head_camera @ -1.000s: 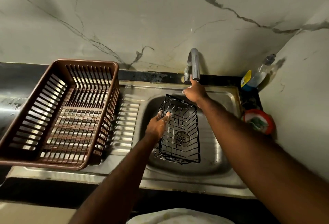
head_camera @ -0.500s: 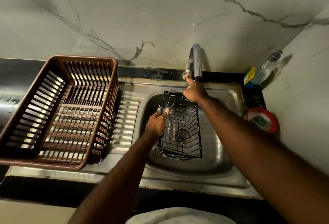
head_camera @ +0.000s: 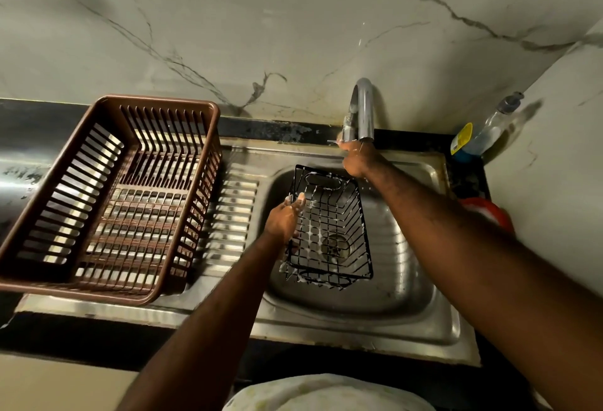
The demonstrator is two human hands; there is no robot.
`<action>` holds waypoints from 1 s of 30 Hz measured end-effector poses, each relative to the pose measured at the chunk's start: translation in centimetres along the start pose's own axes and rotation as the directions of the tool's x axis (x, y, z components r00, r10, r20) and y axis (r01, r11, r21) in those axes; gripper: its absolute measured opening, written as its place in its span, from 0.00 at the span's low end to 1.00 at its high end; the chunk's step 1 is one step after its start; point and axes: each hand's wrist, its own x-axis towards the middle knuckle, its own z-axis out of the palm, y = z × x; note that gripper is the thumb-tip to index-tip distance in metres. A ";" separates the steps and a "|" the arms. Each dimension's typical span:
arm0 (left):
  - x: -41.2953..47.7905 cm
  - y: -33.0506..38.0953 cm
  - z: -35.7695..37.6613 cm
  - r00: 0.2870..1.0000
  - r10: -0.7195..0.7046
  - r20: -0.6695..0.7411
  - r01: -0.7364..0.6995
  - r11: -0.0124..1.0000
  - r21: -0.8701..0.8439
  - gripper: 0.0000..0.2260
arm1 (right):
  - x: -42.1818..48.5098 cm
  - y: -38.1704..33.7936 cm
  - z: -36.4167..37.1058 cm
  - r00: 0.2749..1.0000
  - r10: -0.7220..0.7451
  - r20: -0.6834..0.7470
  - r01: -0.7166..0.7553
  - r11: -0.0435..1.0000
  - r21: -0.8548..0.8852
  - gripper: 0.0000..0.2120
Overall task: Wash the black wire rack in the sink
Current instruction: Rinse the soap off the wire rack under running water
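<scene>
Left hand (head_camera: 284, 219) pinching rim of sudsy black wire rack (head_camera: 329, 231), down in sink (head_camera: 408, 280). Right hand (head_camera: 359, 161) at tap (head_camera: 365, 107), finger grip hidden. Risk: slippery wire, hard gush, rack slips, water sprays out.

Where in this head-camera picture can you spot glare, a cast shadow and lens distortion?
Head view: glare streaks the steel drainboard beneath the brown basket; the soap bottle throws a dark shadow on the wall behind it; wide-angle distortion slants the black counter strip.
</scene>
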 end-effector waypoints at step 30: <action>-5.6 3.2 -2.1 0.997 -0.047 0.064 0.045 0.998 0.044 0.30 | -0.6 -2.2 -1.0 0.847 0.065 0.528 -0.429 -0.505 0.749 0.10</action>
